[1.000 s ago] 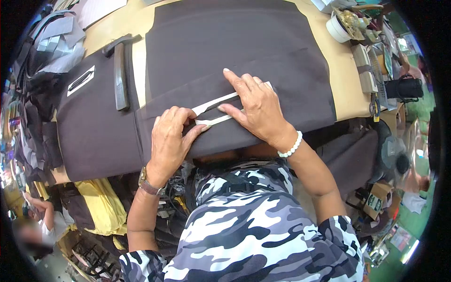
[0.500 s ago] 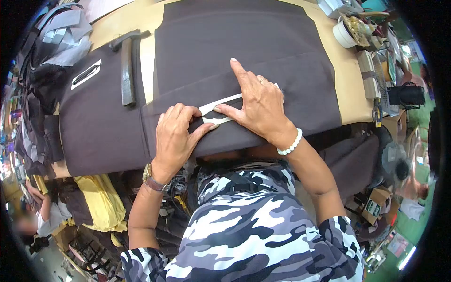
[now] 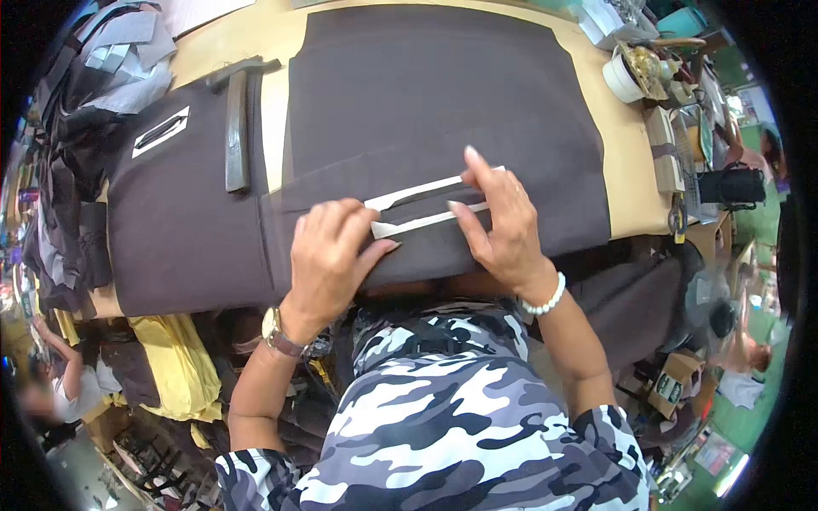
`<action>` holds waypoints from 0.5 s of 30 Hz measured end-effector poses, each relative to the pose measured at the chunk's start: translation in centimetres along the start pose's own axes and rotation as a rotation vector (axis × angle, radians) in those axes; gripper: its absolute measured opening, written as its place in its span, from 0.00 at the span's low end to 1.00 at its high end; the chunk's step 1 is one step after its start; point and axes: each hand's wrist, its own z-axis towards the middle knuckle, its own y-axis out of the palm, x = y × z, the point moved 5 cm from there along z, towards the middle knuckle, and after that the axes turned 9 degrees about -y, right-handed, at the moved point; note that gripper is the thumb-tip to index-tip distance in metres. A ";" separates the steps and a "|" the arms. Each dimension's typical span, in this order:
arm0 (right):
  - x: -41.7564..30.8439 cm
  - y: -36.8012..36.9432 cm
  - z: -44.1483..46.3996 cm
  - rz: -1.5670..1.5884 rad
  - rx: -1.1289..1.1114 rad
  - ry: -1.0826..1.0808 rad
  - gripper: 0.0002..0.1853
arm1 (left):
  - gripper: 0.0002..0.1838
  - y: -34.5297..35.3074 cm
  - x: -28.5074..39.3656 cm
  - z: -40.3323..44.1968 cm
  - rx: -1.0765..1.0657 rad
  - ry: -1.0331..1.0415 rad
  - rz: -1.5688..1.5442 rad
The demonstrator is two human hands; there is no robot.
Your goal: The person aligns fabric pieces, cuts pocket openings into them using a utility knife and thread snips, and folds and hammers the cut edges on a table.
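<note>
Dark fabric lies across the table, with a long slit edged by white strips near its front edge. My left hand rests at the left end of the slit, thumb and fingertips apart on the strips and cloth. At the right end is my right hand, its thumb below the upper strip and its index finger above, spread apart. Left of the hands, a hammer lies on the cloth. Farther left, a smaller white-edged slit shows in the dark cloth.
Scissors hang at the table's right edge, near a white container. Grey fabric scraps are heaped at the back left. Yellow cloth hangs below the table. Another person's arm shows at the far left.
My right hand has moved right along the slit and its index finger has lowered. The slit shows wider between the white strips. My left hand stays at the left end.
</note>
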 end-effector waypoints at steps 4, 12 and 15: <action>-1.9 0.8 -1.7 -0.013 -0.118 -0.203 0.22 | 0.16 1.6 1.4 -1.5 -0.053 0.260 0.122; -2.3 2.3 -1.5 -0.054 -0.277 -0.159 0.27 | 0.21 2.9 0.9 -1.2 -0.155 0.178 0.171; -1.4 1.2 -1.6 -0.105 -0.231 -0.079 0.29 | 0.23 2.9 0.9 -1.2 -0.165 0.157 0.171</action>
